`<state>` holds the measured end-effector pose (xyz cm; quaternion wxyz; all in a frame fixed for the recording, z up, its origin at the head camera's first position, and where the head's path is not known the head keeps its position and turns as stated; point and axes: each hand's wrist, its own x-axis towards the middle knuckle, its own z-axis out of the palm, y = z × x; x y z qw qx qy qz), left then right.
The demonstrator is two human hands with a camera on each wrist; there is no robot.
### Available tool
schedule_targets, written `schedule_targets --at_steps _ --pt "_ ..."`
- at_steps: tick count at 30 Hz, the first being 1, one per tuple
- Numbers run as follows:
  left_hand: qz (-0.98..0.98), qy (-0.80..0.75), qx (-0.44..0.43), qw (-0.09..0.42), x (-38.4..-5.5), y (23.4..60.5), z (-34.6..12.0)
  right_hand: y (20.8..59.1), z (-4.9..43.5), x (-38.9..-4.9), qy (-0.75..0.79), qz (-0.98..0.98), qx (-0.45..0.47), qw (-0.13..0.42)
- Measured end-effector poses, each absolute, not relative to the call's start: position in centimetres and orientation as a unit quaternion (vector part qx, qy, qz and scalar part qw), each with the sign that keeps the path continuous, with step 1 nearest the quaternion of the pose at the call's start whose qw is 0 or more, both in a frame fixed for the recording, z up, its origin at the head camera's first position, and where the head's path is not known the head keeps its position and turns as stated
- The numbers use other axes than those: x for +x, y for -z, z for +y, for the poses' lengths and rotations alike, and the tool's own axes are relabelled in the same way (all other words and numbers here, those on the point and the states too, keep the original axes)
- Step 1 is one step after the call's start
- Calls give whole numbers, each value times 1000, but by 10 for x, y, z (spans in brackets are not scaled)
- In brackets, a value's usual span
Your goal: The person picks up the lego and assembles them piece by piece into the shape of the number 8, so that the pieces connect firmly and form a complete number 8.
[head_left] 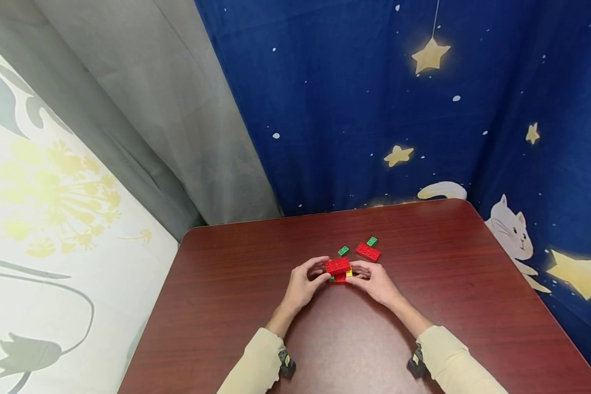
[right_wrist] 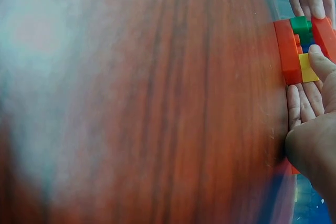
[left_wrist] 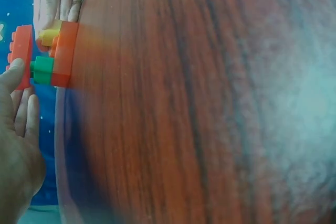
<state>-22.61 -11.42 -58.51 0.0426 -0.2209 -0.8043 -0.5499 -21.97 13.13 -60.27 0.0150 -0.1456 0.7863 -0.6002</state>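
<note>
In the head view my left hand pinches a red eight-stud toy building brick between thumb and fingers. This brick is held over a second red brick, which lies on the table. A green brick stands on the left end of the lower one, its stud still showing just under the upper brick. At the other end is a yellow brick, which my right hand pinches from its sides. Whether the upper brick touches the green stud is unclear.
Behind the hands on the brown table lie another red brick and two small green bricks, one left of it and one just behind it. A blue starry curtain hangs beyond the table's far edge.
</note>
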Motion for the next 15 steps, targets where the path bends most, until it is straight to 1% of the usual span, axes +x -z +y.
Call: schedule_targets --at_steps 15 --pt "-808 540 -232 27 -227 587 -113 603 132 -220 617 772 -150 18"
